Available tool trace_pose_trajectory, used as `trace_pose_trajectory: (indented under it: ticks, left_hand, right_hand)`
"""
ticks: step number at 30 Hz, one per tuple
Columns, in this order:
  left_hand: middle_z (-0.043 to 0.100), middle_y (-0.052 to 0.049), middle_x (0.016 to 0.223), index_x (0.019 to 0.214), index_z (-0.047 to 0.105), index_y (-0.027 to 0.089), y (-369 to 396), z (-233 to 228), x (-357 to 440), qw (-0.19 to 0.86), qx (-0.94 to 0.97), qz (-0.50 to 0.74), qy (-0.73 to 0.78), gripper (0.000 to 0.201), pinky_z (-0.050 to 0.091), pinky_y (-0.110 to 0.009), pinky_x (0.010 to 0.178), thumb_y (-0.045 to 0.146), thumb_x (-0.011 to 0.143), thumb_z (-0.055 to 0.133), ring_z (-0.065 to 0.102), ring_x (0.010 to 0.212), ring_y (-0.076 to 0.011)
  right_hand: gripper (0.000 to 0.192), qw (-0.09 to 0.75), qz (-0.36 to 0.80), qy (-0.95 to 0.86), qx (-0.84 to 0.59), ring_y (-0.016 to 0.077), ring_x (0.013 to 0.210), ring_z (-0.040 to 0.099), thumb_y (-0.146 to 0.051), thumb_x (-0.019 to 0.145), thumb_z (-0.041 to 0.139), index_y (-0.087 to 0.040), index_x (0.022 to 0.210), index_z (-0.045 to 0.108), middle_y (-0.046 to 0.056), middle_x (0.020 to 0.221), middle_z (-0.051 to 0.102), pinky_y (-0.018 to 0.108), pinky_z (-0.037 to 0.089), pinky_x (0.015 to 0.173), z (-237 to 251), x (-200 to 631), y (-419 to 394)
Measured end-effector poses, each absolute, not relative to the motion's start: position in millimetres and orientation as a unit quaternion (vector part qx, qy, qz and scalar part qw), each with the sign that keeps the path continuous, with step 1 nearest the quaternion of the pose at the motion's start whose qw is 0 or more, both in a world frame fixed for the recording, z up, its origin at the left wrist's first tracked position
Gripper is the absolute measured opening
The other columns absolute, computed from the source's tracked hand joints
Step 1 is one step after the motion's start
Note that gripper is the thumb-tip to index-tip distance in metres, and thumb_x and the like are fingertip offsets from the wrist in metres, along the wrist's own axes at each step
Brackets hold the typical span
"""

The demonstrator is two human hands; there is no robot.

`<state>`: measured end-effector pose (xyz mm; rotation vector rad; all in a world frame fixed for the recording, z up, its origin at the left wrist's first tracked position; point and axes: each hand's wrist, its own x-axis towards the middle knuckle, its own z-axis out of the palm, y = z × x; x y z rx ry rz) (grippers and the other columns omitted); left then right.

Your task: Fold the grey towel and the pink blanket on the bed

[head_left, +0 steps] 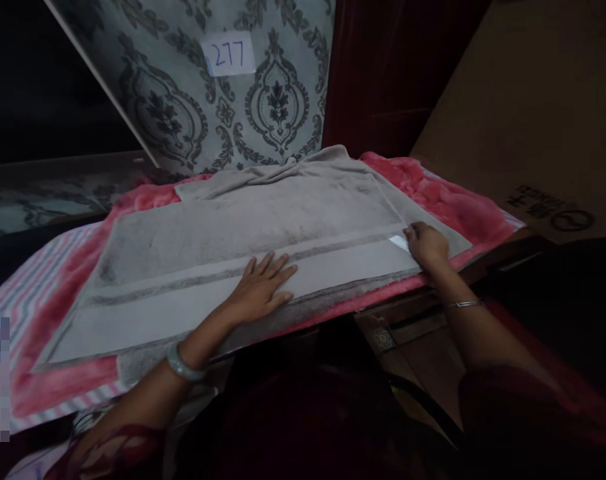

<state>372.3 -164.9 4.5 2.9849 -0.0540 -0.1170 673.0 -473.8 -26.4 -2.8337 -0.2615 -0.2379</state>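
Observation:
A grey towel (263, 220) with a paler striped border lies spread over a pink fleece blanket (447, 200). My left hand (260, 283) rests flat, fingers apart, on the towel's near border. At the towel's right corner my right hand (425, 245) has its fingers curled at a small white label (399, 242); whether it pinches the cloth I cannot tell. The towel's far edge is bunched up against the wall. A green bangle is on my left wrist, a thin metal one on my right.
A patterned wall panel with a paper note reading 277 (229, 53) stands behind. A brown cardboard box (533, 113) leans at the right. A striped cloth (33, 280) shows under the blanket at the left. Dark wooden furniture (413, 320) lies below the near edge.

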Motion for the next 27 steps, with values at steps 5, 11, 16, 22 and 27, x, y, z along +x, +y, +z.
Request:
trace_pose_trajectory:
  ticks: [5,11,16,22,27]
  left_hand:
    - [0.022,-0.003,0.169,0.160,0.029,0.030,-171,12,344,0.111,0.991,-0.061,-0.035,0.063,0.006,-0.054,0.126,0.056,0.102,0.035,0.010,0.158,-0.0265]
    - [0.019,-0.012,0.169,0.160,0.029,0.024,-181,15,364,0.116,0.993,-0.006,-0.026,0.071,0.011,-0.058,0.125,0.056,0.098,0.046,0.014,0.157,-0.0303]
    - [0.021,-0.018,0.168,0.160,0.029,0.019,-208,8,391,0.116,0.993,-0.010,0.026,0.080,0.011,-0.069,0.121,0.059,0.094,0.052,0.013,0.156,-0.0384]
    - [0.023,-0.018,0.167,0.157,0.035,0.022,-232,-3,360,0.111,0.992,0.034,0.047,0.079,0.010,-0.069,0.122,0.058,0.091,0.059,0.014,0.155,-0.0398]
    - [0.047,-0.017,0.155,0.146,0.051,0.022,-214,23,322,0.137,0.988,0.024,0.061,0.064,0.035,-0.055,0.118,0.058,0.093,0.056,0.041,0.145,-0.0346]
  right_hand:
    - [0.047,0.161,-0.094,-0.088,-0.979,0.0327,0.113,0.062,-0.034,0.098,0.046,-0.012,0.138,0.058,0.021,0.125,0.065,0.043,0.047,0.095,-23,669,-479]
    - [0.055,0.152,-0.168,-0.314,-0.922,0.0368,0.133,0.045,-0.037,0.097,0.047,-0.014,0.147,0.050,0.021,0.149,0.047,0.053,0.037,0.108,-5,633,-435]
    - [0.055,0.112,-0.062,-0.543,-0.830,0.0336,0.150,0.026,-0.046,0.101,0.042,-0.028,0.154,0.043,0.008,0.165,0.031,0.058,0.025,0.117,-7,580,-372]
    - [0.059,0.095,-0.010,-0.580,-0.809,0.0298,0.152,0.026,-0.052,0.099,0.040,-0.037,0.156,0.038,0.002,0.164,0.033,0.057,0.026,0.118,-34,563,-376]
    - [0.065,0.139,-0.060,-0.591,-0.792,0.0335,0.149,0.033,-0.064,0.093,0.036,-0.044,0.155,0.039,0.000,0.161,0.038,0.062,0.033,0.114,-66,582,-381]
